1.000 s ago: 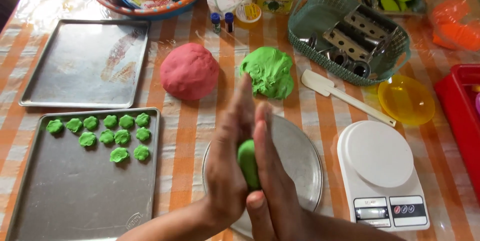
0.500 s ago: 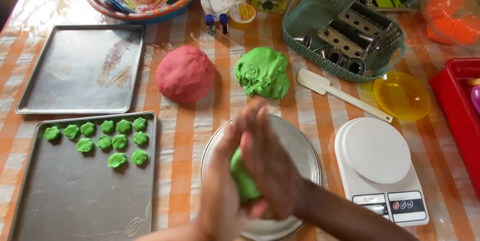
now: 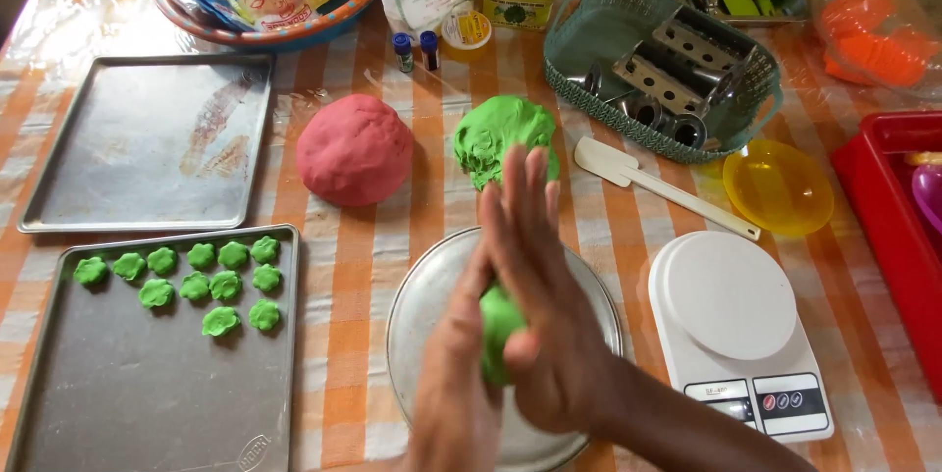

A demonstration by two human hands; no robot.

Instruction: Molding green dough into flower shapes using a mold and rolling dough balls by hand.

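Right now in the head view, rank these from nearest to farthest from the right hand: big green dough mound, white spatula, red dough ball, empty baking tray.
1. Big green dough mound, just beyond the right hand fingertips.
2. White spatula, up and to its right.
3. Red dough ball, up and to its left.
4. Empty baking tray, far left.

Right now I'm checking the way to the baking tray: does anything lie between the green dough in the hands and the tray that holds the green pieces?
Nothing visible does. The green dough piece sits between the left hand and right hand, over the round metal plate. Between the plate and the tray with green pieces, only bare checked tablecloth shows.
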